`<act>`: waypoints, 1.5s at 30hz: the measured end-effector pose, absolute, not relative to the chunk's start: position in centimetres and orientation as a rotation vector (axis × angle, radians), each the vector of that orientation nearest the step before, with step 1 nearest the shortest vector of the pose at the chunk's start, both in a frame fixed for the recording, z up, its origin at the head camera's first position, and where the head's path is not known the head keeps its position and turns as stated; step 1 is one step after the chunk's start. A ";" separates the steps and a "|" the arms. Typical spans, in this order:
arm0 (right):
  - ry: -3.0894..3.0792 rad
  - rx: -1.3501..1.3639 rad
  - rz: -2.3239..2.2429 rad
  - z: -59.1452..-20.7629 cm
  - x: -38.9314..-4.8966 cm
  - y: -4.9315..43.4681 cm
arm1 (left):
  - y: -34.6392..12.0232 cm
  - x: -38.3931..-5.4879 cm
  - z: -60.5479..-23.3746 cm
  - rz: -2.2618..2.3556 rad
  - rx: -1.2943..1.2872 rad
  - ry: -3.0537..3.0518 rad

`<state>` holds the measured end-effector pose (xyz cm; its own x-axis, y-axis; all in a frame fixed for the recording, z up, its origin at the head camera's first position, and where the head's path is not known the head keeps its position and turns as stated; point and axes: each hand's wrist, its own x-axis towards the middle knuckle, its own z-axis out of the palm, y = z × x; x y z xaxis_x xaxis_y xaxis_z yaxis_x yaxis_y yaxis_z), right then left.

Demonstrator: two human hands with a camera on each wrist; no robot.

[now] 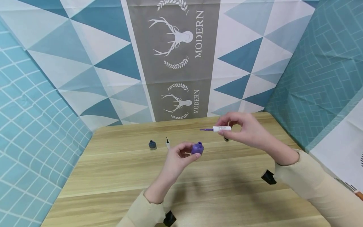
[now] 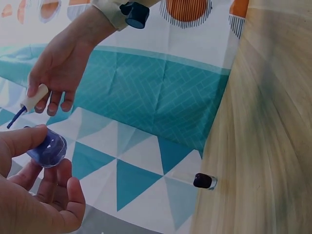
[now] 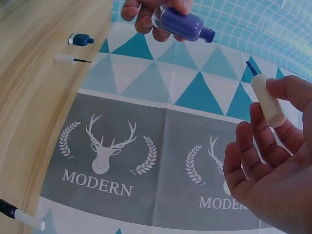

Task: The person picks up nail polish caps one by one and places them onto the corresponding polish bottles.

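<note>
My left hand [image 1: 178,157] holds a small glass bottle of purple nail polish [image 1: 197,148], its neck uncapped and pointing up. Higher and to the right, my right hand [image 1: 242,130] pinches a white nail polish cap [image 1: 222,129] between thumb and fingers. From that cap sticks out a thin brush [image 1: 206,129] coated in purple, aimed left and apart from the bottle. In the right wrist view, the brush [image 3: 251,68] and the neck of the purple bottle [image 3: 180,23] face the same side with a gap between them.
An uncapped dark bottle [image 1: 152,145] stands on the wooden table [image 1: 113,176], left of the hands. Beside it a white cap [image 1: 168,144] stands with its dark brush upward. Another dark bottle [image 2: 204,181] stands farther right, partly hidden behind my right hand in the head view.
</note>
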<state>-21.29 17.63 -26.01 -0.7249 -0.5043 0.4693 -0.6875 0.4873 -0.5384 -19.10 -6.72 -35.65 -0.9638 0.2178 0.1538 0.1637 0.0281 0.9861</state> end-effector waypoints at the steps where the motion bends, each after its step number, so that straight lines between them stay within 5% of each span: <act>1: -2.479 1.036 1.055 -26.1 -21.3 17.6 | -6.7 -19.1 -35.7 2.124 0.416 2.224; 45: -2.468 1.242 0.929 -27.1 -20.5 16.9 | -6.6 -17.8 -35.3 2.063 0.561 2.268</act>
<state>-20.51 16.89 -27.12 -0.6160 -0.6407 0.4582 -0.7839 0.4411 -0.4370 -17.80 -6.65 -35.26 -0.9350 0.2780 0.2203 0.2456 0.0593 0.9676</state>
